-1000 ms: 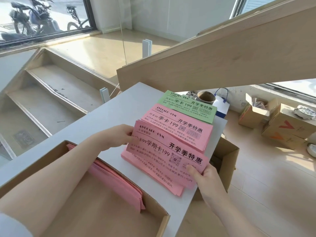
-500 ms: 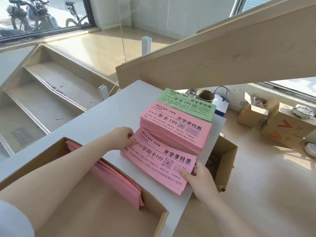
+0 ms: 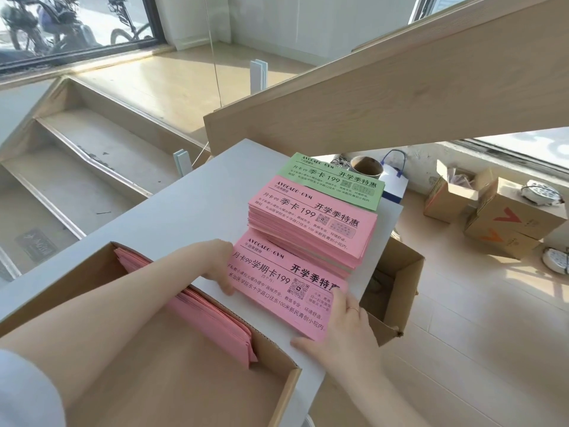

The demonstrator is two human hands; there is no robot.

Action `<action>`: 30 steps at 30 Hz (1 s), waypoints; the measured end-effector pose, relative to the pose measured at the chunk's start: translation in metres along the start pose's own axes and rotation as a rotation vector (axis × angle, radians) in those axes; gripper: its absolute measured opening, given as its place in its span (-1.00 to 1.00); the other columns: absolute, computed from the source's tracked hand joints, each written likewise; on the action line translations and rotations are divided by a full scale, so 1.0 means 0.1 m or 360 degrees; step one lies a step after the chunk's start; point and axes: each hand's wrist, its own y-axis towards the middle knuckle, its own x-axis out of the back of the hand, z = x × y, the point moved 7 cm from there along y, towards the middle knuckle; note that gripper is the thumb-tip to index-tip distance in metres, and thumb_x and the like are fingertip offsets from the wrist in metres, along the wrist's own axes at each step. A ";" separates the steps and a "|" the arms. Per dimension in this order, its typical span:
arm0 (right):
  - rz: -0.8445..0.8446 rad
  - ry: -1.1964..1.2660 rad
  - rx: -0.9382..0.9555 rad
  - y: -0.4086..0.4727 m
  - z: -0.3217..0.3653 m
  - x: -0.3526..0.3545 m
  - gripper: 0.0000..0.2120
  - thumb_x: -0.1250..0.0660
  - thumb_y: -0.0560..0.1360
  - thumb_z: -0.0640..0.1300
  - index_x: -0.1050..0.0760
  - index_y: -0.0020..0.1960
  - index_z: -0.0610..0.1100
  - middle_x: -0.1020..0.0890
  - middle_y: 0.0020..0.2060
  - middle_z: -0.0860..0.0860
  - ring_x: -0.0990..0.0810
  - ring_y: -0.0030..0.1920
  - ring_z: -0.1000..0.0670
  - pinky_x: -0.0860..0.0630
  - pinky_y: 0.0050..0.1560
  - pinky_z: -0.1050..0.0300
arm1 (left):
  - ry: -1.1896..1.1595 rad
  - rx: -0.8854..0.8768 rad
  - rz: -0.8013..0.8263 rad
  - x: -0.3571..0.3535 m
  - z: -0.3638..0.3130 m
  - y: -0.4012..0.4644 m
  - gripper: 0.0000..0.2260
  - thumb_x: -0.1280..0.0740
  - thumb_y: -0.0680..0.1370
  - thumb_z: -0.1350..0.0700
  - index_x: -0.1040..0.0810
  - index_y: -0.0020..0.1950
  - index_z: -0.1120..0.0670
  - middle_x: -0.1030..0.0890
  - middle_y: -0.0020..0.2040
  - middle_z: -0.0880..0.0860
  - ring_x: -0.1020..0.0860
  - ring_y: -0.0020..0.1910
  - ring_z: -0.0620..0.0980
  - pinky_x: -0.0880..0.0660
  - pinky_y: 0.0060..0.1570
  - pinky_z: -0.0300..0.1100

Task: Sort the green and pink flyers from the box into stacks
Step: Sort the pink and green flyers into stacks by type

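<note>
Flat on the smooth grey table [image 3: 172, 229]: near pink stack [image 3: 277, 291], thick pink stack [image 3: 317, 232], green flyers [image 3: 335, 180]. Left hand [image 3: 215, 263] and right hand [image 3: 341, 331], apart, fingers straight, pressing the near stack's opposite edges. More pink sheets [image 3: 212, 322] leaning in the cardboard box [image 3: 191, 380].

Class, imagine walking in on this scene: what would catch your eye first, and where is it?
Three flyer stacks run along the white counter: a green stack farthest, a tall pink stack in the middle, and a near pink stack squared between both hands. More pink flyers stand inside the cardboard box.
</note>
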 end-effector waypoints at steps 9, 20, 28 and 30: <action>-0.0026 -0.0037 0.0074 0.07 0.07 0.01 -0.16 -0.34 0.36 0.29 -0.03 0.42 -0.06 -0.37 0.27 -0.02 -0.32 0.24 -0.03 -0.35 0.21 0.18 | 0.0015 -0.0056 -0.0098 0.04 0.02 0.03 -0.57 -0.48 0.36 -0.02 -0.39 0.06 0.14 -0.54 0.02 0.08 -0.46 -0.12 0.02 -0.37 -0.31 -0.23; -0.0146 -0.0108 0.0139 0.05 0.11 0.00 -0.33 -0.24 0.44 0.28 -0.13 0.36 -0.08 -0.41 0.24 -0.07 -0.36 0.21 -0.06 -0.39 0.19 0.16 | 0.0201 -0.0099 -0.0114 0.04 -0.03 0.05 -0.53 -0.47 0.38 -0.02 -0.44 0.15 0.20 -0.57 0.10 0.13 -0.49 -0.10 0.04 -0.39 -0.18 -0.20; -0.0211 -0.0355 0.0267 -0.07 0.34 0.67 -0.55 -0.15 0.48 0.32 -0.36 0.14 -0.02 -0.59 -0.06 0.05 -0.60 -0.08 -0.01 -0.36 -0.39 0.20 | 0.0010 -0.0083 -0.0348 0.25 0.03 -0.14 -0.34 -0.43 0.40 -0.06 -0.25 0.40 0.10 -0.46 0.28 0.06 -0.45 0.24 0.08 -0.43 0.20 -0.02; -0.0305 -0.0134 0.0387 -0.12 0.50 0.86 -0.64 -0.15 0.53 0.23 -0.41 0.16 0.01 -0.60 -0.08 0.09 -0.59 -0.11 0.02 -0.49 -0.22 0.17 | -0.0173 -0.0249 -0.0799 0.56 -0.01 -0.43 -0.45 -0.34 0.49 -0.03 -0.26 0.43 0.07 -0.48 0.28 0.02 -0.43 0.27 0.04 -0.39 0.23 -0.03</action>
